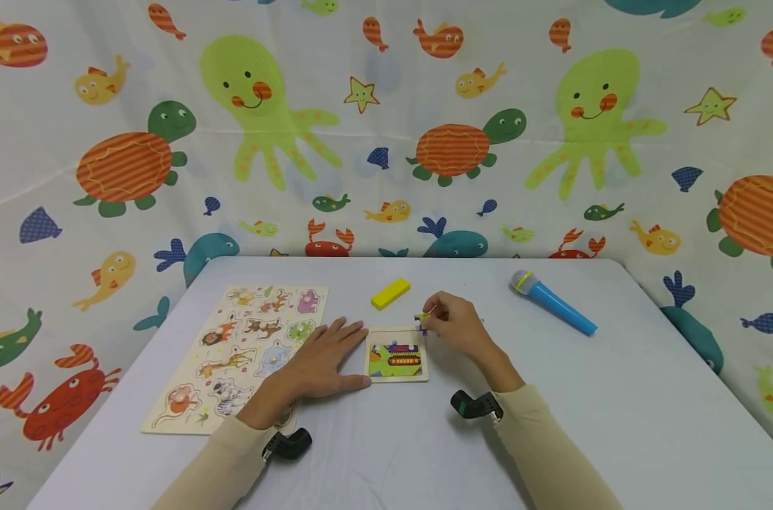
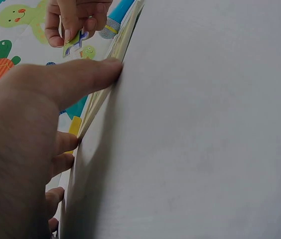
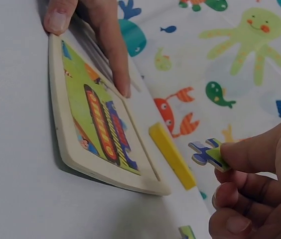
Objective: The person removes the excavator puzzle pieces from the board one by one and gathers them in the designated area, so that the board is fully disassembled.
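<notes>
Table (image 1: pixel 647 418): white top, rounded rear corners. Left side: 1 large wooden puzzle board (image 1: pixel 241 343) with animal pictures, lying flat. Near middle, right of the board: 1 small wooden tray (image 1: pixel 399 380), part-filled jigsaw in it. Just beyond the tray: 1 yellow block (image 1: pixel 390 294), set aslant. Right, well apart: 1 microphone (image 1: pixel 560 307), blue handle, grey head toward the rear. Also 1 loose puzzle piece (image 3: pixel 187 232), partly cut off in the right wrist view.

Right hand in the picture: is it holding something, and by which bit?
Yes, the right hand pinches a puzzle piece by its green end.
</notes>
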